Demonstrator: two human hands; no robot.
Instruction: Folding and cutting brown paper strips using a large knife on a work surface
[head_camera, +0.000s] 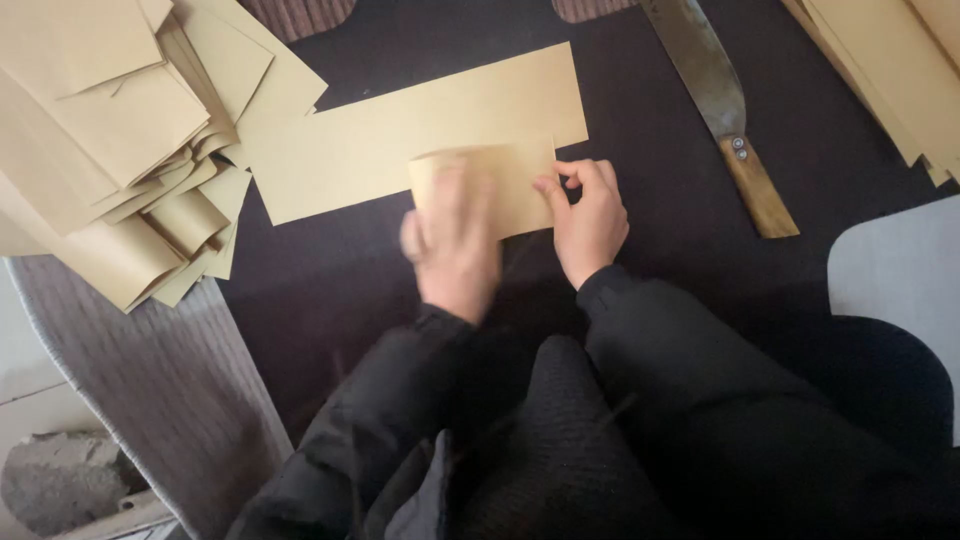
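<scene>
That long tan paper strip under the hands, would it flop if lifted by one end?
The long tan paper strip probably droops: it looks thin and lies flat. Its end already folds over under the left hand and right hand. Likely light, easily creased.

dark table (800, 120) | tan paper strip (400, 140) | paper stacks (110, 130) | wooden-handled knife (720, 110)

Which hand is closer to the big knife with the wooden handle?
Right. The right hand pinches the folded tan paper sheet's edge, nearer the big wooden-handled knife at upper right. The left hand, blurred, presses the fold farther left.
</scene>
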